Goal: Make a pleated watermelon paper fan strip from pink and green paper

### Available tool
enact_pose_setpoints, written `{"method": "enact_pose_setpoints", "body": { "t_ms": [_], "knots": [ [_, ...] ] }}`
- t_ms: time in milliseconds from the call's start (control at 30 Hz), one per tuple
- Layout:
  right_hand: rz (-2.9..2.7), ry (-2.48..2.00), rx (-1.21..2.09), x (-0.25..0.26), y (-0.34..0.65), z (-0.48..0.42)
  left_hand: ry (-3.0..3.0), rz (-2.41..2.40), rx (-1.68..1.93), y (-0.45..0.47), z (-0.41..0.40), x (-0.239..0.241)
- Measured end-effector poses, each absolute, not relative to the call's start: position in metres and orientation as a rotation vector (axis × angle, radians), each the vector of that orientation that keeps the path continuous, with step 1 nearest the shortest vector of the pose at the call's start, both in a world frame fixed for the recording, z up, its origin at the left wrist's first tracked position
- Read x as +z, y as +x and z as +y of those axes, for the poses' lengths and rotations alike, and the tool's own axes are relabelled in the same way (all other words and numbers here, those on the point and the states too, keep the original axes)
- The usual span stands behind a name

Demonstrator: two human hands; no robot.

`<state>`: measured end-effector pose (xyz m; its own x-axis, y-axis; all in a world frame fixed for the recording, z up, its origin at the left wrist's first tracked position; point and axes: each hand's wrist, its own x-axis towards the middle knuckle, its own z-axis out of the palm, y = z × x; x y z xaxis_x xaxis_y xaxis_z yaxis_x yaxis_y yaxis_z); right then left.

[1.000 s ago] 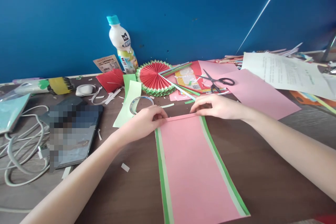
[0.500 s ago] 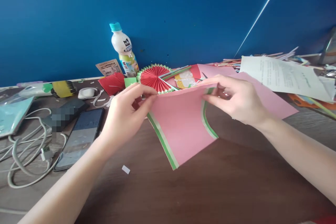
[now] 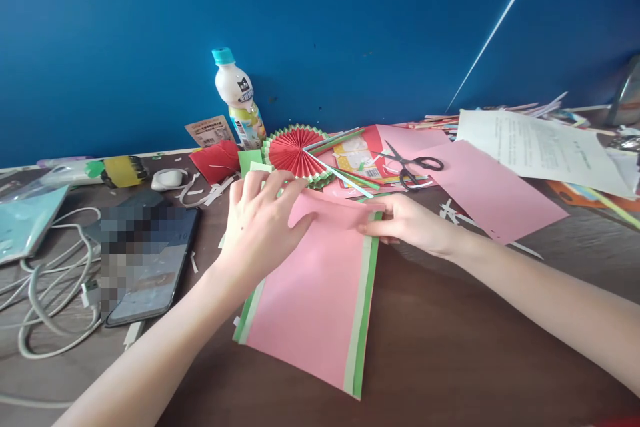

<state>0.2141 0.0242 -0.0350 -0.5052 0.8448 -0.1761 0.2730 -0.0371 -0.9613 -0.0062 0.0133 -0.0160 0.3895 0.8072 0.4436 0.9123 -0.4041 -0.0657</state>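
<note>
A pink sheet of paper with green and pale green strips along its two sides lies on the brown table, its far edge folded over. My left hand is at the far left part of this fold, fingers curled over the edge and thumb on the pink face. The left fingertips are partly hidden. At the far right corner, my right hand pinches the folded edge between thumb and fingers. Just beyond the sheet is a red pleated paper rosette with a green rim.
Black scissors lie behind my right hand, near another pink sheet and a printed white sheet. A bottle stands against the blue wall. On the left are a phone, white cables and an earphone case.
The pink sheet has come down from a raised, curved position to lie flat and turned on the table. Both hands moved with it, the right one leftward, uncovering the scissors.
</note>
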Motion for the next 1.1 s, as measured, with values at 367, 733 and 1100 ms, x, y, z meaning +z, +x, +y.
{"method": "enact_pose_setpoints", "body": {
  "t_ms": [367, 733, 1100],
  "knots": [
    [-1.913, -1.096, 1.647, -0.051, 0.202, 0.014, -2.804, -1.36, -0.476, 0.016, 0.001, -0.036],
    [-1.808, -1.139, 1.621, -0.047, 0.2, 0.011, -2.973, -1.969, -0.71, 0.013, 0.002, -0.026],
    [-1.71, -1.152, 1.654, -0.047, 0.2, 0.01, -3.012, -1.952, -0.716, 0.015, 0.0, -0.025]
  ]
}}
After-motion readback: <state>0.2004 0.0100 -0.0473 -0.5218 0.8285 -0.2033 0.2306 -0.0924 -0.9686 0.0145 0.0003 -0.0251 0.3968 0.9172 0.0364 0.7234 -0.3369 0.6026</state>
